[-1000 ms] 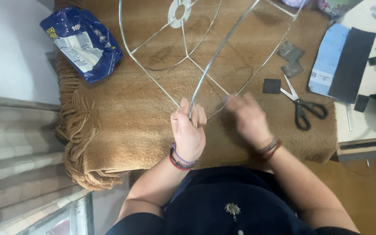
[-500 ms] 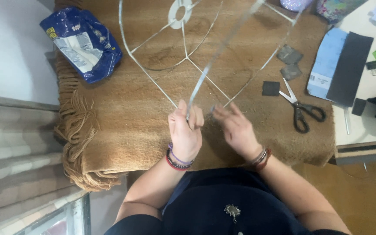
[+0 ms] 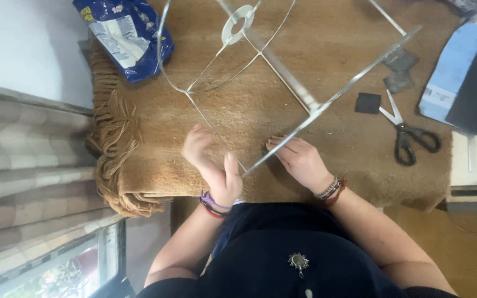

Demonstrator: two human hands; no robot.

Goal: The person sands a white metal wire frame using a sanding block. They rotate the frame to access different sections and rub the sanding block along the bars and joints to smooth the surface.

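**Wire frame between both hands**

At lower centre of the frame, your left hand point(image 3: 212, 165) is motion-blurred against a thin strut of the wire lampshade frame point(image 3: 282, 83); its grip I cannot tell. Your right hand point(image 3: 299, 160) lies loose and ungripping under a rod slanting to upper right. Shiny thin metal lies on the coarse brown fringed blanket point(image 3: 139, 160).

1 crumpled blue plastic bag point(image 3: 123, 34) with white and yellow print lies at the blanket's point(image 3: 238, 110) far left corner. 1 light blue card with white label point(image 3: 452, 72) lies far right.
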